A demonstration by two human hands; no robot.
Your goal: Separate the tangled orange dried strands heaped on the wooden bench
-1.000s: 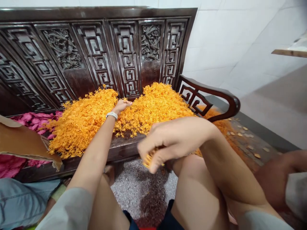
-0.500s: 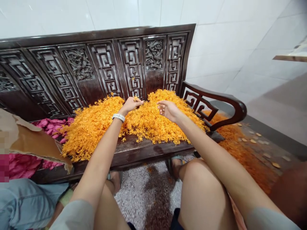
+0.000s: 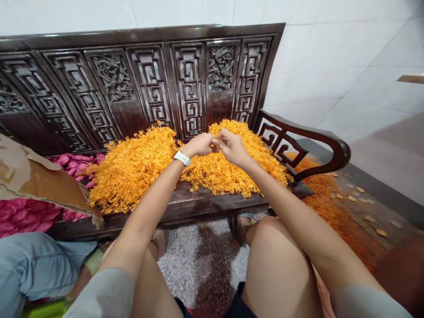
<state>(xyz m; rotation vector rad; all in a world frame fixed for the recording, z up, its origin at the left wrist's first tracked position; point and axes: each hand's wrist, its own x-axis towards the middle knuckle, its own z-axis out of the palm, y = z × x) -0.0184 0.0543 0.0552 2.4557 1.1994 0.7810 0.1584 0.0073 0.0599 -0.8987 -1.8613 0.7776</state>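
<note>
My left hand (image 3: 199, 145), with a white watch (image 3: 182, 158) on its wrist, and my right hand (image 3: 232, 146) meet fingertip to fingertip above the bench seat. Both are closed in a pinch. A bit of orange shows by the joined fingers; what lies inside the right hand's pinch is hidden. Directly below and behind the hands spreads a heap of orange, thin-petalled flower pieces (image 3: 228, 176), apparently artificial. A bigger mound of the same pieces (image 3: 132, 172) rises to the left of my left hand.
The dark carved wooden bench (image 3: 198, 204) has a curved armrest (image 3: 318, 137) at right. Pink petal pieces (image 3: 28, 216) and a torn cardboard box (image 3: 49, 176) are at left, beside another person's jeans-clad leg (image 3: 36, 265). More orange pieces (image 3: 326, 216) lie beyond the armrest.
My hands were apart with an orange piece at my left fingers. My left hand has moved right, and the right hand's loosely curled fingers have closed against it.
</note>
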